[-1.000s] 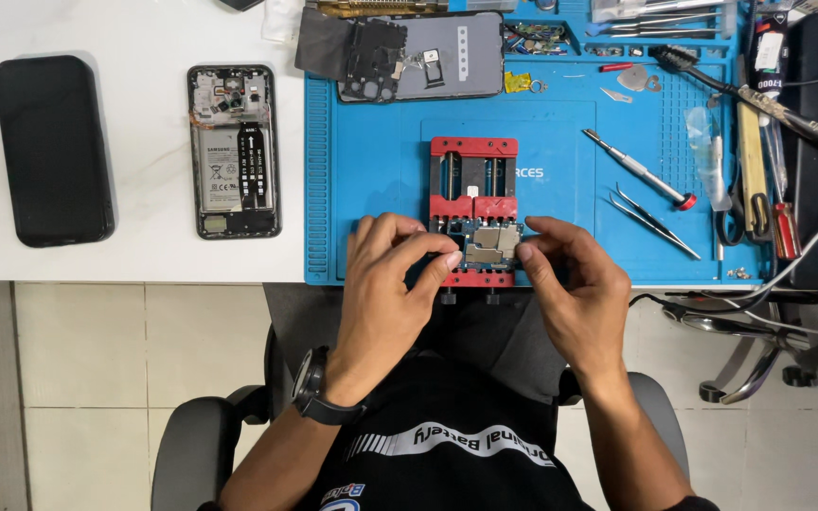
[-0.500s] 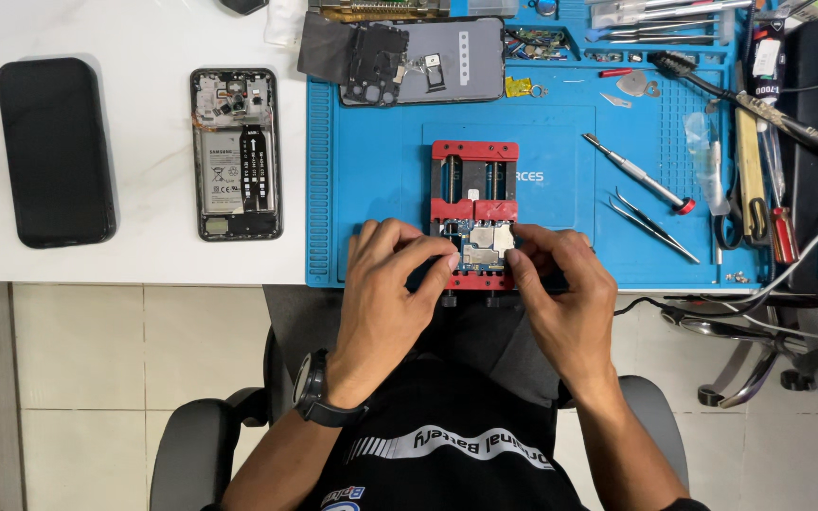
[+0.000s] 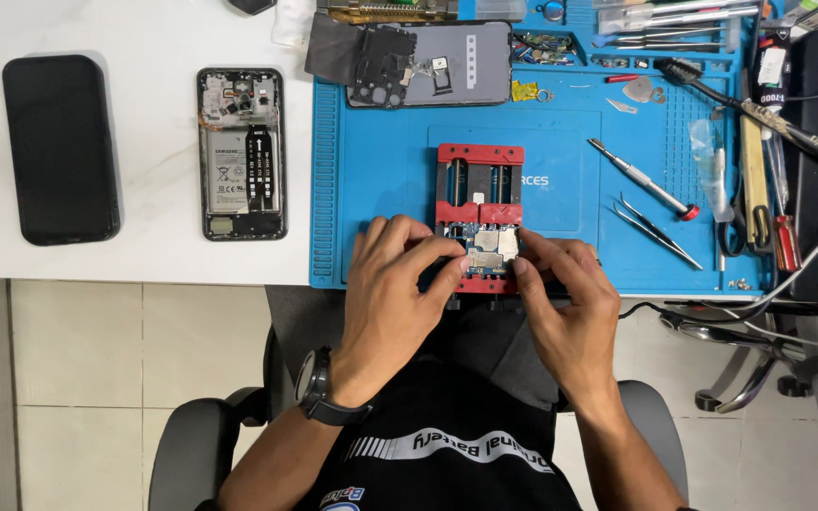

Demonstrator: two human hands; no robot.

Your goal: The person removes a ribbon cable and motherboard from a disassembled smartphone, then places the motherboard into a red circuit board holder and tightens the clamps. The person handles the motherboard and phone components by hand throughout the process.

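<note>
Pinching the small green circuit board [image 3: 489, 248] in the red metal clamp [image 3: 480, 216], both hands' fingers [image 3: 447, 254] look set on seating it, needing gentle pushes.

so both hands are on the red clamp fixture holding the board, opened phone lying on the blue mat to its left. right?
Not quite. The opened phone lies on the white table, off the blue mat. The head view shows it. Both hands, left and right, are on the red clamp fixture.
</note>
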